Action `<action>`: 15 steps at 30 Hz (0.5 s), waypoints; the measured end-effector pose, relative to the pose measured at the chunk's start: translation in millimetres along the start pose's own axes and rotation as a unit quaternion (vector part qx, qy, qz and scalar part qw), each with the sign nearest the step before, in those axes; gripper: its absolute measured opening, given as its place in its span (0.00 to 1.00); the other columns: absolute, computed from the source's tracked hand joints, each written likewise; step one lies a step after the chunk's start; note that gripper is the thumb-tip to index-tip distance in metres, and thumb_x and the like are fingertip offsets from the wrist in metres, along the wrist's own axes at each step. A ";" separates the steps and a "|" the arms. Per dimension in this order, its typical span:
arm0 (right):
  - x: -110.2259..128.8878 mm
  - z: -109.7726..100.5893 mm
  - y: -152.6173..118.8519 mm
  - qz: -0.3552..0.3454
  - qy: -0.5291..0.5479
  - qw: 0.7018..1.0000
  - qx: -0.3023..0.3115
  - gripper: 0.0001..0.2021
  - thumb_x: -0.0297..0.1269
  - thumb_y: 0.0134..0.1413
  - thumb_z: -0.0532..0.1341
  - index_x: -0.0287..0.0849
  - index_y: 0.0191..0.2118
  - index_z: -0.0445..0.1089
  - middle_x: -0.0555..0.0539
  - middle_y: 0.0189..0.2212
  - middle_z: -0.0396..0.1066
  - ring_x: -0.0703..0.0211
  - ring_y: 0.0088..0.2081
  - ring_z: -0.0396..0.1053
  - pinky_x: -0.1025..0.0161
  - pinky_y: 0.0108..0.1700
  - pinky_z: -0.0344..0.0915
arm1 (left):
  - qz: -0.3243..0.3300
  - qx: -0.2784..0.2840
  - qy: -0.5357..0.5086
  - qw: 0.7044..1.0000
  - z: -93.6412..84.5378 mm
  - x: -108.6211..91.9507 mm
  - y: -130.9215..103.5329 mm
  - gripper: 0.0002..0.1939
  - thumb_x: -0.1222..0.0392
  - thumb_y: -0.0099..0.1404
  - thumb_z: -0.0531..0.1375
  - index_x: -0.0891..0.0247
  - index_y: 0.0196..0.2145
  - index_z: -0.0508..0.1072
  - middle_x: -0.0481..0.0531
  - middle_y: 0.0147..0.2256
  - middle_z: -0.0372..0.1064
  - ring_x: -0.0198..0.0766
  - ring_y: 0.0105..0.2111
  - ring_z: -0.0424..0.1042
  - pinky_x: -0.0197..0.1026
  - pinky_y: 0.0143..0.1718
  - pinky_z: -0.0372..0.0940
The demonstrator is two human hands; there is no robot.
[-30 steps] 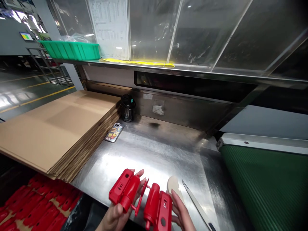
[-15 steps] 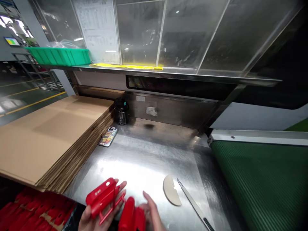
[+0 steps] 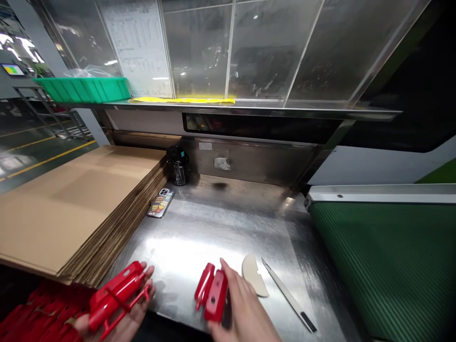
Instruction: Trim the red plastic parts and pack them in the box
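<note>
My left hand (image 3: 137, 311) lies palm up under a glossy red plastic part (image 3: 116, 297) with a thin red frame on it, fingers wrapped round its far side. Over the near part of the metal table, my right hand (image 3: 245, 304) grips a second red part (image 3: 216, 294) between thumb and fingers; it shows two blocks side by side. Just right of that hand, a beige half-round piece (image 3: 253, 275) lies on the table. Beside it rests a slim knife (image 3: 288, 294) with a pointed blade and a black end.
Stacked cardboard sheets (image 3: 81, 190) fill the left, above many red parts (image 3: 39, 308). A phone (image 3: 161, 203) and a dark jar (image 3: 177, 166) stand near the stack. A green conveyor belt (image 3: 388, 256) runs at right. Overhead, a shelf holds a green bin (image 3: 85, 90).
My hands have moved apart: the left went left with its red part, the right went right and forward with the other. The view has shifted slightly.
</note>
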State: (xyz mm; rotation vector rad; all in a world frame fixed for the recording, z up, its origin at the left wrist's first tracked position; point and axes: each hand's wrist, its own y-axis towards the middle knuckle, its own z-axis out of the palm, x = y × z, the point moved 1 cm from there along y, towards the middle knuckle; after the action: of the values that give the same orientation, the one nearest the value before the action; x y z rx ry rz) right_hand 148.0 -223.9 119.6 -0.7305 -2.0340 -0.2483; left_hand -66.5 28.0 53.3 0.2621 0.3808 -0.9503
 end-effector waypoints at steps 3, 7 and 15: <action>5.3 -16.9 31.4 -0.009 -0.127 0.992 0.008 0.50 0.29 0.49 0.67 0.37 0.78 0.50 0.32 0.70 0.63 0.33 0.70 0.60 0.35 0.73 0.55 | -0.025 0.055 -0.066 0.996 25.1 15.8 9.8 0.54 0.22 0.59 0.64 0.57 0.72 0.65 0.65 0.72 0.56 0.62 0.71 0.62 0.54 0.72 0.60; 2.2 -19.5 38.2 0.002 -0.103 0.995 -0.010 0.49 0.28 0.51 0.70 0.42 0.77 0.52 0.35 0.74 0.56 0.36 0.74 0.53 0.39 0.75 0.53 | -0.079 0.132 -0.082 0.985 48.4 30.6 9.0 0.53 0.24 0.62 0.62 0.61 0.73 0.63 0.68 0.73 0.53 0.60 0.72 0.60 0.51 0.74 0.58; -1.8 13.6 -20.8 0.077 0.269 0.954 -0.104 0.28 0.66 0.72 0.53 0.44 0.46 0.73 0.53 0.21 0.63 0.59 0.22 0.59 0.61 0.29 0.59 | -0.061 0.082 0.014 0.995 62.1 65.2 9.0 0.35 0.41 0.74 0.62 0.56 0.72 0.65 0.62 0.73 0.57 0.55 0.74 0.56 0.51 0.77 0.50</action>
State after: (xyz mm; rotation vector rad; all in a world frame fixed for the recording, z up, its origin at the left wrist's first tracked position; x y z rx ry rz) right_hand 126.9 -235.2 112.9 -0.8409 -1.4385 -0.5169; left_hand -12.6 -38.8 82.0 0.4056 0.3471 -1.1012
